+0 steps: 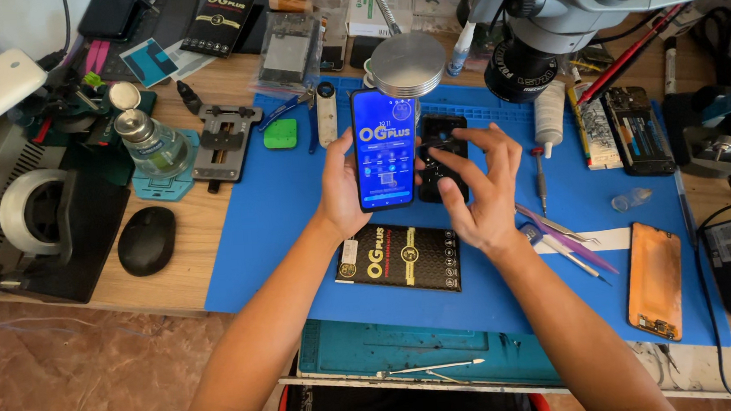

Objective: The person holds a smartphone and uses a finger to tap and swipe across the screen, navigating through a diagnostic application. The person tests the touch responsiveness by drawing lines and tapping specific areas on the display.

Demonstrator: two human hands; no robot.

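Hands meet at frame centre over a blue mat (281, 238): left hand (340, 190) grips a lit smartphone (385, 147) upright, fingers wrapped around its edge; right hand (479, 190), fingers spread, touches a dark phone part (442, 160) just beside it.

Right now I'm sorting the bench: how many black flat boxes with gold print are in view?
2. One box lies on the blue mat below the hands; the other sits at the desk's back edge. More may be hidden in the clutter there.
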